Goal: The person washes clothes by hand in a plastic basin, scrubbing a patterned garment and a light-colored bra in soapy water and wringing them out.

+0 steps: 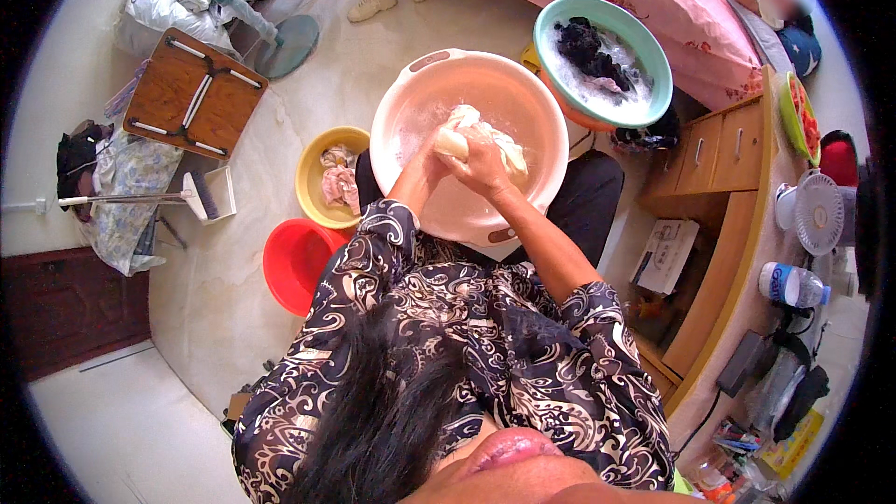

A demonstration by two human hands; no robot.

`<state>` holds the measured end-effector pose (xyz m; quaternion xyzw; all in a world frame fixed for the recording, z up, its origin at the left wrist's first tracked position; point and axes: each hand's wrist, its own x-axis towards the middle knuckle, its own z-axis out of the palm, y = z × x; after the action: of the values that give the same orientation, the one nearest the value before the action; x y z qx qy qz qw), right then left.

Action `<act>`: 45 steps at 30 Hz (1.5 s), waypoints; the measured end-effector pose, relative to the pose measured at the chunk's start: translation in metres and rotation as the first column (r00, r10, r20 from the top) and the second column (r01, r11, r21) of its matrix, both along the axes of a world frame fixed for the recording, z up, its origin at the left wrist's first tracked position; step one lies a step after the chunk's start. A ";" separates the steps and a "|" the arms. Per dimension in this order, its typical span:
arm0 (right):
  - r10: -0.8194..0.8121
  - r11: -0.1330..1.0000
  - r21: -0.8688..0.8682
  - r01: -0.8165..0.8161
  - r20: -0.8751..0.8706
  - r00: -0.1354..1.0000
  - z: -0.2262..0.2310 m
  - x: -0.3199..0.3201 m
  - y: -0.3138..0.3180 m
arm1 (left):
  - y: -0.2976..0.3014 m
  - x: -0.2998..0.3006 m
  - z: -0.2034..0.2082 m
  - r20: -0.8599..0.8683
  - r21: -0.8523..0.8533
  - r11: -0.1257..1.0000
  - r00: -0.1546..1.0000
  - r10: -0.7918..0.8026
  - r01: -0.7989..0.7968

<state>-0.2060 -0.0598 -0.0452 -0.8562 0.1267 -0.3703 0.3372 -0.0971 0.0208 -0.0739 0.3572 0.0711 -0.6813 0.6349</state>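
Note:
A wide pale pink basin [397, 98] of water sits in front of me, between my knees. Over it, both hands are closed together around a bunched, wet, cream-coloured cloth [510, 155]. My left hand [429, 166] grips the cloth's left side. Pressed close beside it, my right hand [483, 164] has its fingers wrapped round the cloth, and loose folds hang out to the right and far side. A smooth pale-yellow part shows between the hands; whether it is cloth or soap I cannot tell. The cloth's shape is hidden under my fingers.
A turquoise basin [665, 56] of dark laundry in suds stands at the far right. On the left are a yellow basin [303, 189] with small clothes and a red basin [291, 266]. A wooden desk [695, 168] flanks my right; a folded table [168, 98] stands far left.

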 end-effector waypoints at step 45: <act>-0.048 0.897 0.338 0.286 -0.567 0.822 -0.104 -0.006 -0.061 | -0.011 -0.003 -0.028 0.628 0.078 0.980 0.772 0.094 -0.182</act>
<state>-0.2120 -0.1209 -0.1495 -0.8210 0.3679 -0.1053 0.4238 -0.1000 0.0097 -0.1019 0.5972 -0.0704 -0.4706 0.6457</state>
